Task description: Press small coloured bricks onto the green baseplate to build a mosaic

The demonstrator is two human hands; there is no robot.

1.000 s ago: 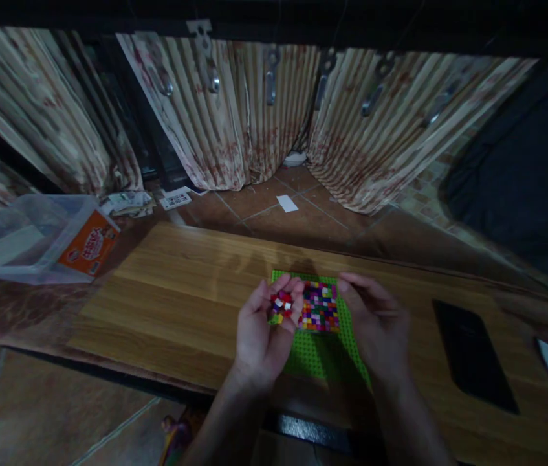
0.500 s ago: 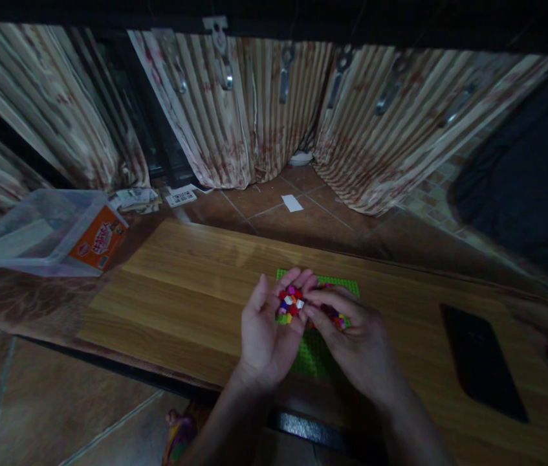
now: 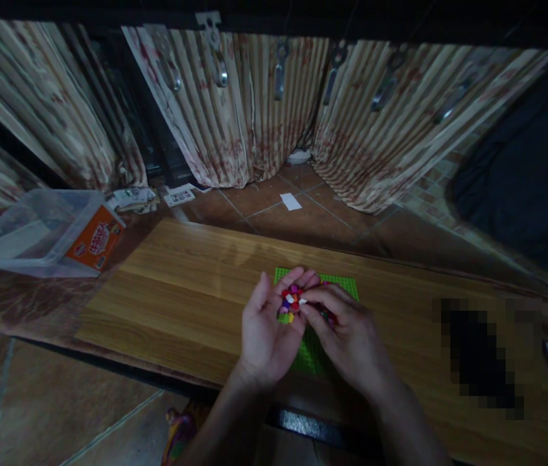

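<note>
My left hand [image 3: 266,333] is turned palm up and cupped, its fingers pointing away from me. In its palm rests a small heap of colourful toy bricks [image 3: 284,310], red, purple, white and lime among them. Over that heap, my right hand [image 3: 351,336] pinches a small white toy brick [image 3: 302,301] between thumb and forefinger. Beneath both hands lies a green studded baseplate [image 3: 346,283]. More coloured bricks sit on it, mostly hidden behind my right hand.
The wooden tabletop [image 3: 181,291] carries a dark, pixelated object [image 3: 480,356] on the right. A clear plastic bin [image 3: 50,259] with an orange label stands at the left. Papers [image 3: 290,201] lie on the tiled floor, before striped curtains [image 3: 264,116].
My right thumb and forefinger have closed on the white brick and lifted it slightly from the heap. My left hand has stayed almost still. The view has shifted slightly.
</note>
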